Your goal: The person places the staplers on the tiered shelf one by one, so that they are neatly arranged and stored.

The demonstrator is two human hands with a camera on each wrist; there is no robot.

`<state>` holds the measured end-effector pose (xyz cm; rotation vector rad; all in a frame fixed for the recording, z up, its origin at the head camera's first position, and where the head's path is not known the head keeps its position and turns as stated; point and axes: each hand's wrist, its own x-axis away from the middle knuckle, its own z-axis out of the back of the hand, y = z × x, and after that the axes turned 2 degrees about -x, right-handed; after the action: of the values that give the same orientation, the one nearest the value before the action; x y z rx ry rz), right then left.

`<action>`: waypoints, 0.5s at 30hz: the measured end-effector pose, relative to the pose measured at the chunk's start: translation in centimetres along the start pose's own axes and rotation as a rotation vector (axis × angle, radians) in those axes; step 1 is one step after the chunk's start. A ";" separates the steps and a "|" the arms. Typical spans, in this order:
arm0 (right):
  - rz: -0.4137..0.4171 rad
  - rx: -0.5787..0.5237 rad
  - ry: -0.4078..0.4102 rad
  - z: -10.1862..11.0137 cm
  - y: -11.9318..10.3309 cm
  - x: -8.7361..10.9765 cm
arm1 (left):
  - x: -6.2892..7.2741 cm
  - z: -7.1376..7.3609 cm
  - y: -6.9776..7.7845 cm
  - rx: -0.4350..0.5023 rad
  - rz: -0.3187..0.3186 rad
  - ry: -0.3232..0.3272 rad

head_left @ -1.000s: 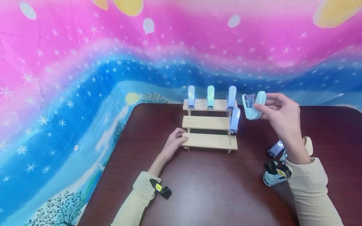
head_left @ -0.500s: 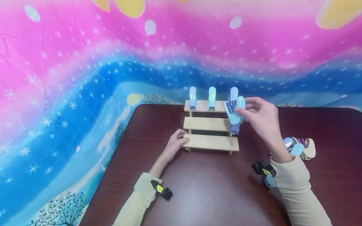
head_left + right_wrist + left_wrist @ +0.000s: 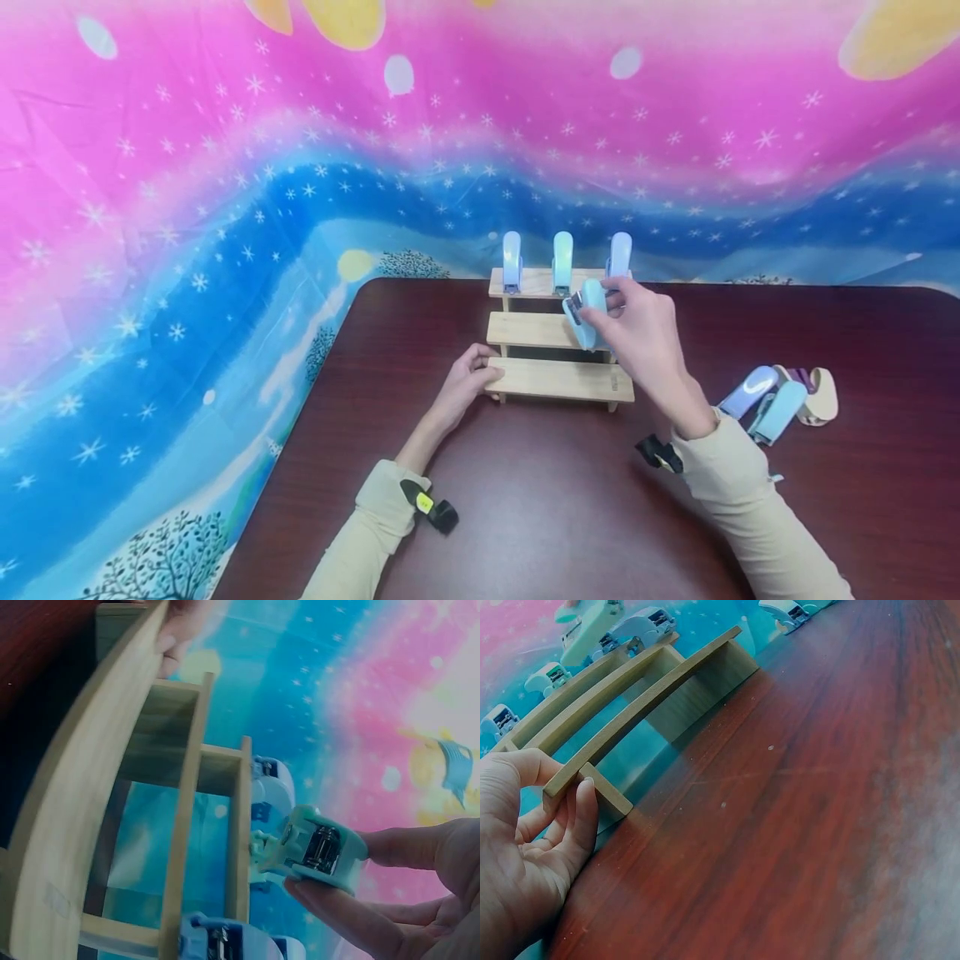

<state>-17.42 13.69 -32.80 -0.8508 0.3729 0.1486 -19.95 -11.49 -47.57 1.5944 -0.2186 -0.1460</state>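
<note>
A three-tier wooden stand [image 3: 558,379] stands on the table. My left hand [image 3: 459,390] grips the left end of its lowest tier, thumb on top; the left wrist view shows fingers at the leg. My right hand [image 3: 643,340] pinches a light-blue stapler [image 3: 589,315] between thumb and fingers, above the middle tier toward its right. In the right wrist view this stapler [image 3: 326,847] shows its metal mechanism. On the top tier stand a lavender stapler [image 3: 512,260], a mint stapler [image 3: 562,262] and a purple stapler [image 3: 620,252]. Another purple stapler [image 3: 225,941] is at the middle tier's right end.
To the right on the dark red table [image 3: 525,508] lie a purple stapler [image 3: 748,392], a light-blue stapler [image 3: 780,412] and a cream stapler [image 3: 823,397] close together. My right sleeve covers part of the table beside them. A patterned cloth [image 3: 450,125] hangs behind.
My right hand has carried the light-blue stapler leftward and slightly down, from right of the stand to above the middle tier. My left hand keeps its grip on the stand.
</note>
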 end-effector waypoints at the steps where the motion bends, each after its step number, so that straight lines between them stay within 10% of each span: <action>1: 0.018 0.013 -0.001 -0.3 0.0 0.0 | 0.0 0.0 0.0 0.002 0.000 -0.001; 15: 0.033 0.128 -0.037 -2.9 0.4 0.4 | 0.0 0.0 -0.1 -0.004 -0.002 0.005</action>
<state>-17.90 11.77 -34.97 -0.7150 0.3574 0.1689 -19.95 -11.48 -47.64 1.5907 -0.2130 -0.1443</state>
